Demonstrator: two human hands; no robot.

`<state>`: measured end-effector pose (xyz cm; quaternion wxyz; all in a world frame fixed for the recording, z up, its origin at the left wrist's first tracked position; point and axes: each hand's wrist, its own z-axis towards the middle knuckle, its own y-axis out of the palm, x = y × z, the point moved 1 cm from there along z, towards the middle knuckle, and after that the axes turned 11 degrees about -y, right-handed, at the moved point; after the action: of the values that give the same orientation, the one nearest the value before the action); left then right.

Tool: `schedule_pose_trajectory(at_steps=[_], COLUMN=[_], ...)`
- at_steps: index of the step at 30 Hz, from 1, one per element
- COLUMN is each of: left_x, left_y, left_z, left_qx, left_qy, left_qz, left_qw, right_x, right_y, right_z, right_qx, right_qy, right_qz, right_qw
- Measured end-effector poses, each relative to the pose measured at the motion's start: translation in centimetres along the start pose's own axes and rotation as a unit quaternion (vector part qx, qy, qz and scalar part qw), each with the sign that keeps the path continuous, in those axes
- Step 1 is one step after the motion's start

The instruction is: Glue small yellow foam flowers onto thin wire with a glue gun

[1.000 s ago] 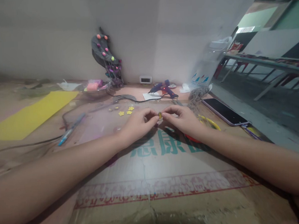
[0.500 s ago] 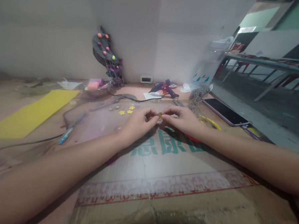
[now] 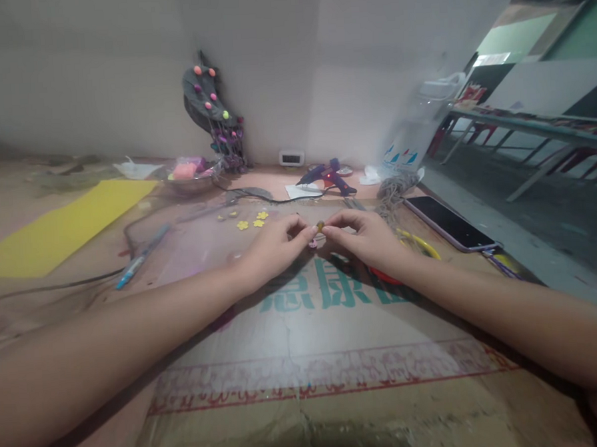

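Both hands meet over the middle of the printed board. Between the fingertips of my left hand and my right hand is a small dark-yellow piece, pinched from both sides. Its exact shape is too small to make out. Just under the fingers lies a little pink item, partly hidden. Several yellow flower cutouts rest on the board beyond my left hand. By my right wrist, a pair of scissors with red and yellow handles shows in part.
A purple glue gun stands at the back on white paper, its cord running left. At right lie grey yarn and a phone. Leftward are a blue pen, a yellow sheet and a bowl. A decorated grey crescent leans on the wall.
The fingers have shifted slightly around the small yellow piece, so a little more of it shows above the fingertips. The pink item below is more visible. Everything else stays in place.
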<state>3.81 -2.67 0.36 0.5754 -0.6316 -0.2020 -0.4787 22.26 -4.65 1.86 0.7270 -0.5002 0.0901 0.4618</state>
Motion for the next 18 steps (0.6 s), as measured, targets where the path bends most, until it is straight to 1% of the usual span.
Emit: schedule_pose_trajectory(at_steps=[4, 8, 13, 15, 18], left_x=[-0.4, -0.7, -0.1, 0.3, 0.5], left_y=[0.2, 0.4, 0.2, 0.0, -0.1], left_z=[0.1, 0.1, -0.1, -0.3, -0.4], left_qx=[-0.016, -0.014, -0.003, 0.000, 0.008], left_qy=[0.002, 0.013, 0.018, 0.022, 0.030], left_qz=[-0.011, -0.016, -0.004, 0.012, 0.037], left_qw=[1.000, 1.000, 1.000, 1.000, 0.999], right_x=[0.1, 0.1, 0.2, 0.3, 0.4], right_y=[0.0, 0.1, 0.3, 0.3, 0.2], right_z=[0.0, 0.0, -0.1, -0.1, -0.1], right_qx=[0.002, -0.008, -0.017, -0.012, 0.000], right_qy=[-0.003, 0.003, 0.024, 0.027, 0.030], right_qz=[0.019, 0.045, 0.099, 0.128, 0.143], right_qw=[1.000, 0.999, 0.995, 0.991, 0.989])
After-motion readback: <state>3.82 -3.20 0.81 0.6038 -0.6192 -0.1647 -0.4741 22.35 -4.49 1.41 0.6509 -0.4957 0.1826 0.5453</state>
